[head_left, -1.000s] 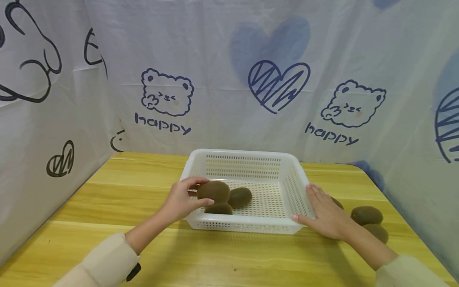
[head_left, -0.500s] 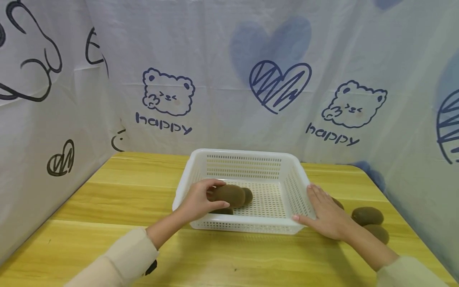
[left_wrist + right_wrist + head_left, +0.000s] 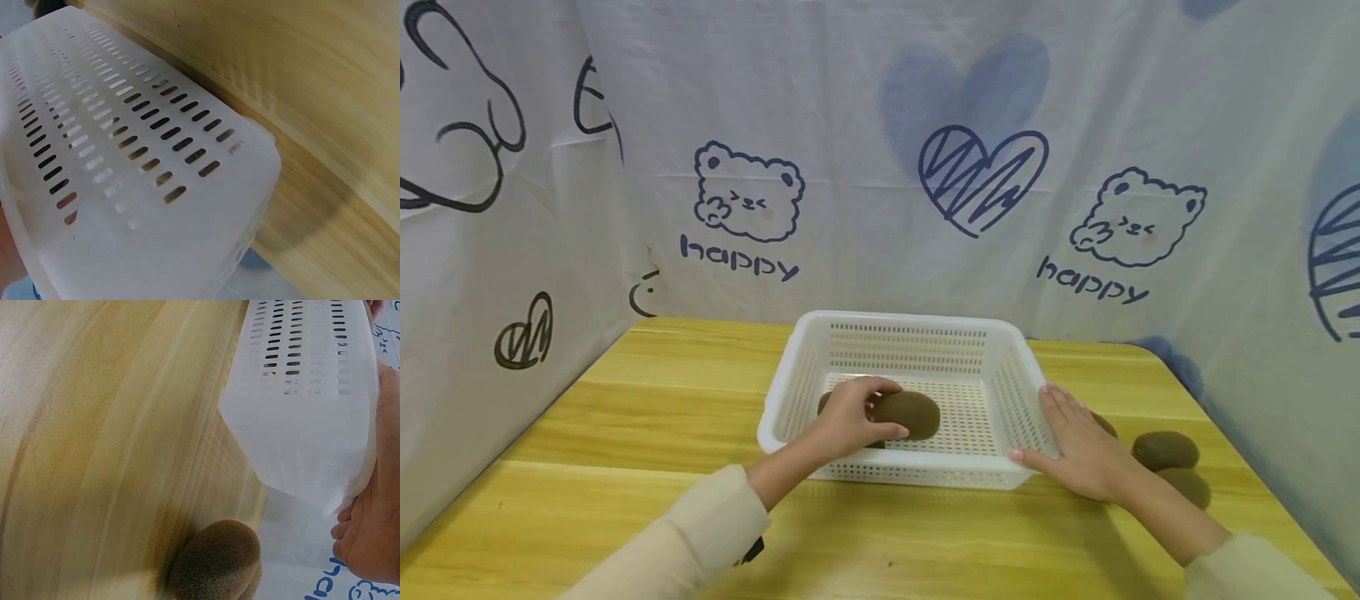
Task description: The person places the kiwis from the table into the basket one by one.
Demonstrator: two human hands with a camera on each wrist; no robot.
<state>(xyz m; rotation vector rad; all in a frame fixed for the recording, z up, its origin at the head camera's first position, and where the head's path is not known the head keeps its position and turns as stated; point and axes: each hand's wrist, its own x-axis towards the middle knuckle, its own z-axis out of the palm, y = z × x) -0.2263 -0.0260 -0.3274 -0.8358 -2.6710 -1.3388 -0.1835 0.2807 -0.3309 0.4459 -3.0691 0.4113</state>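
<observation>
Gripping a brown kiwifruit (image 3: 913, 415), the left hand (image 3: 847, 423) curled inside the white perforated basket (image 3: 917, 472); the right hand (image 3: 1084, 454), straight-fingered, rested against its right rim! Three more kiwifruit (image 3: 1167, 450) lay outside, and "happy" shouted twice in blue from the cloth backdrop (image 3: 865, 200)!

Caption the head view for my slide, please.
Left hand grips a kiwi in a white basket, right hand touching its rim; three kiwis lie rightward on the wooden table.
</observation>
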